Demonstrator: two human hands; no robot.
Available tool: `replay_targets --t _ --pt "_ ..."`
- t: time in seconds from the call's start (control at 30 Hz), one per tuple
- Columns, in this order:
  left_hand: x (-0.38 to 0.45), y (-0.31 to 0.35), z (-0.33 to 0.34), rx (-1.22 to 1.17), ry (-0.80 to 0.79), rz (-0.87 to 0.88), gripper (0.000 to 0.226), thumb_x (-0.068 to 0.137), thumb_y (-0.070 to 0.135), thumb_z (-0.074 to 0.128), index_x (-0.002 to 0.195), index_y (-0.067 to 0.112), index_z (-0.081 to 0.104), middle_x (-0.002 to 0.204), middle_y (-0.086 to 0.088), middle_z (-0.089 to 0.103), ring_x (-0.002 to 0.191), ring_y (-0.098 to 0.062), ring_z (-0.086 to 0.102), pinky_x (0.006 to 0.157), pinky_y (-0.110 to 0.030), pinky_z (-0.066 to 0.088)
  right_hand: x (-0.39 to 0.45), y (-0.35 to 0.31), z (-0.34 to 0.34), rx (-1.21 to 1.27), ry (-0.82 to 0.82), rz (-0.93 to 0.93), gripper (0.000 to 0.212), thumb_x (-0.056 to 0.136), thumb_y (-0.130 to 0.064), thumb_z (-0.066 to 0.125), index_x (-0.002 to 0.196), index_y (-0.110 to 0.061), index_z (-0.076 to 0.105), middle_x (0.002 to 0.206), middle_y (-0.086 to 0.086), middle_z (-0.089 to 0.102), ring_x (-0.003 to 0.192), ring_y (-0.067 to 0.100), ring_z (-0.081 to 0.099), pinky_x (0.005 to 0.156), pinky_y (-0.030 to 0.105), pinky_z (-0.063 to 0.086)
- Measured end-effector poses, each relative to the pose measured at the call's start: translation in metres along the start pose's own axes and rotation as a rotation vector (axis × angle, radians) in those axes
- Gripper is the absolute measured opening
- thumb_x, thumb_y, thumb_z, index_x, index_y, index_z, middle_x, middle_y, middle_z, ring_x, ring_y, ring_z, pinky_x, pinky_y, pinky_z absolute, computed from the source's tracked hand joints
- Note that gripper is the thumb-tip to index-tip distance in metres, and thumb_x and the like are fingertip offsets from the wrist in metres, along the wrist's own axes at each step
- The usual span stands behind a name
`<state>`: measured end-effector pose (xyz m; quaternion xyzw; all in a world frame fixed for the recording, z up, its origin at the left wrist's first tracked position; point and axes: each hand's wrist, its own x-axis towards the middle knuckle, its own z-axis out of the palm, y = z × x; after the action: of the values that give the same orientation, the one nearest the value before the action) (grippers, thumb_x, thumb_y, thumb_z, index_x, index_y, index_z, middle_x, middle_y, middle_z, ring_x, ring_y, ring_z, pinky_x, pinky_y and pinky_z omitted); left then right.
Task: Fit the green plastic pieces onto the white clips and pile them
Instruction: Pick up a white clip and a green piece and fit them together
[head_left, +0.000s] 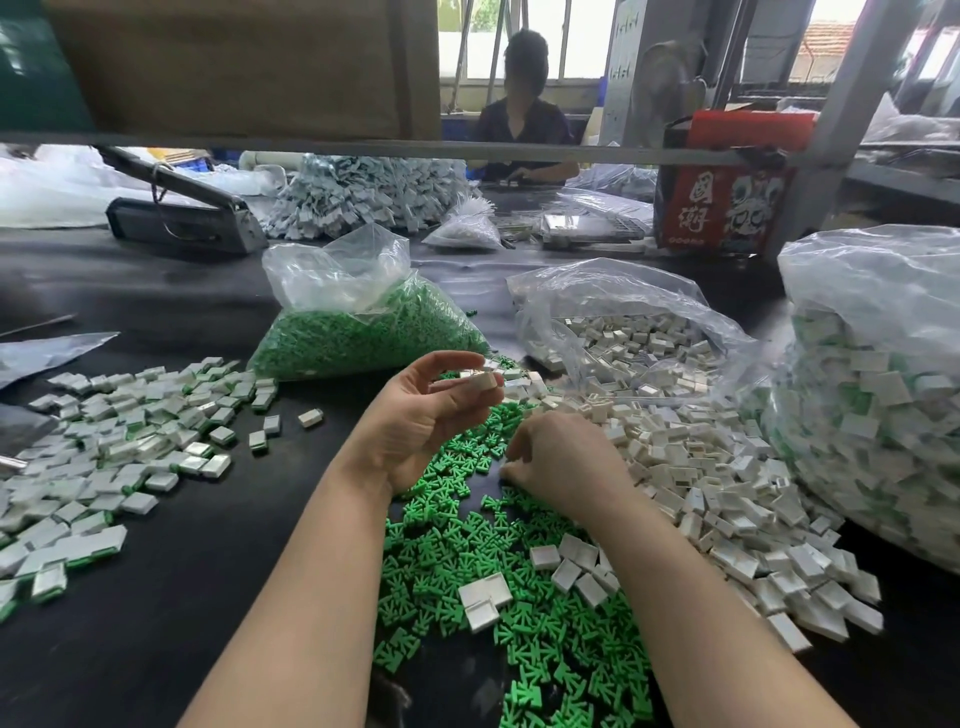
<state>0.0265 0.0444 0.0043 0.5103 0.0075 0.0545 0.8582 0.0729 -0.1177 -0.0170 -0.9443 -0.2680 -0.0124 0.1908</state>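
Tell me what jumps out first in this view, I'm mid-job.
The bright green pieces spread across the dark table at centre, under both hands. The left hand holds a white clip up, while the right hand reaches down into the green pieces. Finished clips lie piled to the left, loose white clips to the right.

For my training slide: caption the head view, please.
Left hand holds a white clip while right hand picks among loose green pieces.
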Motion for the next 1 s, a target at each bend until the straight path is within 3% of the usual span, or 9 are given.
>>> replay_targets --t 0.17,0.33,0.47,0.57,0.7,0.8,0.9,1.0 --pt "-0.002 0.000 -0.002 0.012 -0.024 -0.029 0.022 0.068 0.001 0.071 0.086 0.011 0.080 0.095 -0.016 0.075 0.084 -0.021 0.074 0.069 -0.024 0.059 -0.001 0.000 0.003 0.037 0.059 -0.009 0.017 0.090 -0.025 0.058 0.089 -0.016 0.072 0.086 0.000 0.070 0.079 0.018 0.066 0.078 0.038 0.058" --pt "-0.003 -0.001 -0.004 -0.018 0.009 -0.021 0.021 0.064 0.002 0.073 0.081 0.012 0.080 0.088 -0.013 0.075 0.078 -0.020 0.074 0.067 -0.024 0.060 -0.002 0.002 -0.011 0.548 0.190 0.025 0.011 0.092 -0.013 0.063 0.094 -0.010 0.073 0.082 0.007 0.073 0.067 0.015 0.066 0.063 0.027 0.056" --pt "-0.002 -0.002 -0.003 -0.051 0.077 -0.012 0.020 0.064 0.007 0.075 0.084 0.009 0.073 0.085 -0.012 0.075 0.072 -0.018 0.074 0.061 -0.023 0.059 -0.006 -0.002 -0.022 1.060 0.200 0.052 0.011 0.090 0.000 0.062 0.094 -0.005 0.071 0.081 0.013 0.074 0.071 0.015 0.070 0.071 0.029 0.059" --pt "-0.001 -0.002 -0.001 -0.053 0.104 -0.009 0.019 0.066 0.009 0.075 0.084 0.010 0.070 0.086 -0.011 0.075 0.070 -0.015 0.073 0.058 -0.021 0.057 -0.008 -0.004 -0.026 1.240 0.174 0.015 0.011 0.089 0.003 0.061 0.098 0.004 0.068 0.084 0.015 0.072 0.066 0.005 0.067 0.057 0.015 0.049" --pt "0.000 -0.003 0.000 -0.048 0.083 -0.008 0.025 0.068 0.008 0.074 0.092 0.009 0.066 0.088 -0.010 0.076 0.073 -0.015 0.073 0.061 -0.020 0.057 -0.009 -0.003 -0.028 1.345 0.171 0.002 0.011 0.088 -0.002 0.065 0.098 0.002 0.067 0.083 0.011 0.072 0.075 0.013 0.068 0.065 0.020 0.050" --pt "0.001 -0.003 -0.001 -0.071 0.054 -0.022 0.029 0.070 0.004 0.073 0.099 0.007 0.071 0.094 -0.012 0.076 0.078 -0.017 0.074 0.065 -0.021 0.058 -0.009 -0.002 -0.028 1.352 0.174 -0.027 0.015 0.086 -0.001 0.067 0.101 0.000 0.065 0.083 0.008 0.073 0.069 0.006 0.066 0.059 0.015 0.047" --pt "0.002 -0.003 -0.002 -0.097 0.013 -0.026 0.025 0.070 -0.001 0.073 0.093 0.007 0.079 0.101 -0.015 0.075 0.084 -0.019 0.074 0.069 -0.021 0.058 -0.010 -0.002 -0.028 1.352 0.166 -0.043 0.025 0.085 -0.003 0.069 0.110 -0.001 0.066 0.086 0.005 0.075 0.069 0.002 0.067 0.059 0.012 0.048" --pt "0.002 -0.002 -0.002 -0.100 -0.013 -0.028 0.026 0.068 -0.005 0.072 0.090 0.006 0.080 0.102 -0.017 0.074 0.088 -0.020 0.074 0.071 -0.020 0.058 -0.010 -0.001 -0.029 1.345 0.167 -0.051 0.019 0.085 -0.001 0.068 0.104 -0.001 0.069 0.084 0.004 0.075 0.069 0.003 0.067 0.060 0.013 0.048"
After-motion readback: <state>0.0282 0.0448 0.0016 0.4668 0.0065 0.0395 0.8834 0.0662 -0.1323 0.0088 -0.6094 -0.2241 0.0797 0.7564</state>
